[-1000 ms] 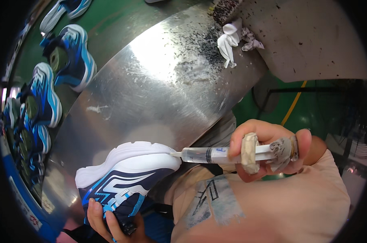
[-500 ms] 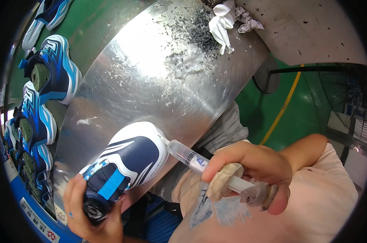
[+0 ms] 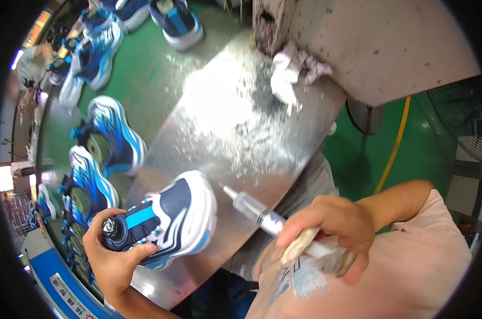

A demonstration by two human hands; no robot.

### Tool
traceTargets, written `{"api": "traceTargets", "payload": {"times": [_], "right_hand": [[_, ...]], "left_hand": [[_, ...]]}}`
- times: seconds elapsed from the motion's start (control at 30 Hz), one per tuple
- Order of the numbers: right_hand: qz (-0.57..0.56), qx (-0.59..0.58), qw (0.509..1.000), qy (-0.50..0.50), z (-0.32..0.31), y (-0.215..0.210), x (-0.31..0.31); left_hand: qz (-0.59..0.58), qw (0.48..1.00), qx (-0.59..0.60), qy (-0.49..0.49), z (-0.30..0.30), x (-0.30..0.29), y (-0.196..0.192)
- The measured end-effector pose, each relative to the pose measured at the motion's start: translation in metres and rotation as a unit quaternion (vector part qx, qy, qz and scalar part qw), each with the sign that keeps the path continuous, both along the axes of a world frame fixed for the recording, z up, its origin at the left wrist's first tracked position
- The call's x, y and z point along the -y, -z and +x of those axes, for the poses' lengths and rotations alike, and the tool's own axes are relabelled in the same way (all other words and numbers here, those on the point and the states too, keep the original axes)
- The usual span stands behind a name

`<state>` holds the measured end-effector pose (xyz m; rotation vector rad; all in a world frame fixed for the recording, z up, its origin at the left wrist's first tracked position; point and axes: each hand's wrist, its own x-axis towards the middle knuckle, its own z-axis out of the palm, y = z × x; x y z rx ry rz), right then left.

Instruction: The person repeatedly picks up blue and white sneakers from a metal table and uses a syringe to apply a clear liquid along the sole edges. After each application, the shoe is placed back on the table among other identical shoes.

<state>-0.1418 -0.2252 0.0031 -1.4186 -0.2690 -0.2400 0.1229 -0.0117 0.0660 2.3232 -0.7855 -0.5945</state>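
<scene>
My left hand [image 3: 116, 252] grips a navy, white and blue sneaker [image 3: 179, 207] by its heel and ankle end, near a round black dial on the tongue. The toe points up and to the right over the metal table. In my right hand [image 3: 331, 228] is a clear syringe [image 3: 251, 210], its barrel wrapped at the rear by a beige ring-shaped grip and my thumb at the plunger end. The nozzle points toward the shoe's toe but stands a little apart from it. What is inside the barrel is hard to make out.
A shiny metal table [image 3: 214, 154] lies in front, with dark residue and crumpled white cloth [image 3: 286, 77] at its far end. Several similar sneakers [image 3: 113, 133] line the green belt at left. A beige panel [image 3: 379, 48] and a fan [image 3: 459, 111] stand at right.
The sneaker has been turned in my left hand, showing more of its side sole. The syringe nozzle has come away from the toe edge. My view has shifted, bringing more belt into sight.
</scene>
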Motion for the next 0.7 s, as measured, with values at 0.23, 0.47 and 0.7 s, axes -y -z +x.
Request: {"api": "traceTargets", "payload": {"times": [0.23, 0.47, 0.7], "right_hand": [[0.076, -0.074, 0.989, 0.105, 0.009, 0.015, 0.039], [0.063, -0.079, 0.991, 0.090, 0.015, 0.026, 0.044], [0.044, -0.132, 0.982, 0.125, 0.012, 0.036, 0.073]], "left_hand": [[0.006, 0.923, 0.344, -0.171, 0.069, 0.145, -0.006], [0.061, 0.911, 0.382, -0.144, 0.119, 0.267, 0.044], [-0.226, 0.808, 0.528, -0.132, 0.029, 0.147, 0.072]]}}
